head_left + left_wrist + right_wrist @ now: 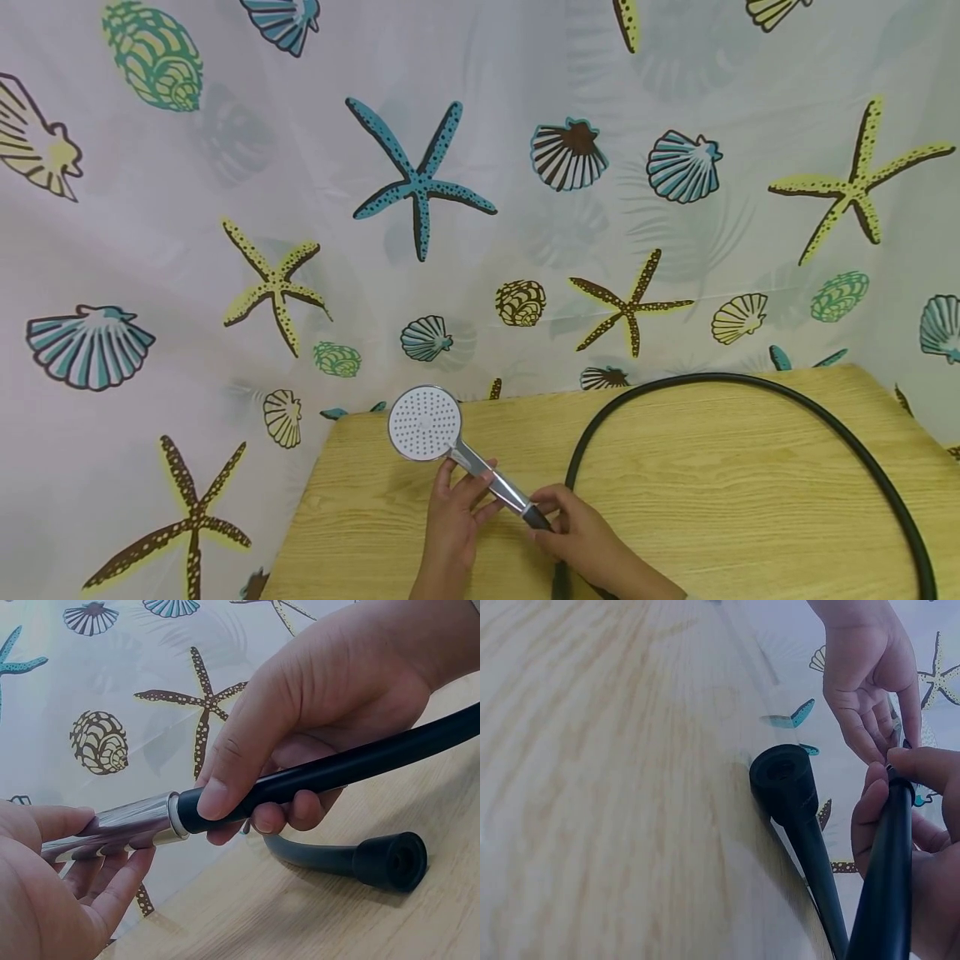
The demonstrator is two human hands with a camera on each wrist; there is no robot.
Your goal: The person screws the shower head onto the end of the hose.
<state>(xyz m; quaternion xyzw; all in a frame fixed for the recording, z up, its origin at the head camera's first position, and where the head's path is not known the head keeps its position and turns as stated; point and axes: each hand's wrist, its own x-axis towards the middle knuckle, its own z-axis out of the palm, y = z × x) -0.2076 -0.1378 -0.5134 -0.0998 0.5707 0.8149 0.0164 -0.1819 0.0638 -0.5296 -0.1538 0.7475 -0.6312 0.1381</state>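
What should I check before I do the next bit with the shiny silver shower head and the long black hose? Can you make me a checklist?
1. Left hand holds the shiny silver shower head by its narrow metal handle: ok.
2. Right hand grips the long black hose close to that handle: ok.
3. Hose and handle meet in a straight line: ok, as the left wrist view shows.
4. They are fastened tightly together: cannot tell.
5. Round white spray face is turned away from the hose: ok.
6. Flared black hose end by the pale wooden table is joined to something: not ok, its mouth is open.
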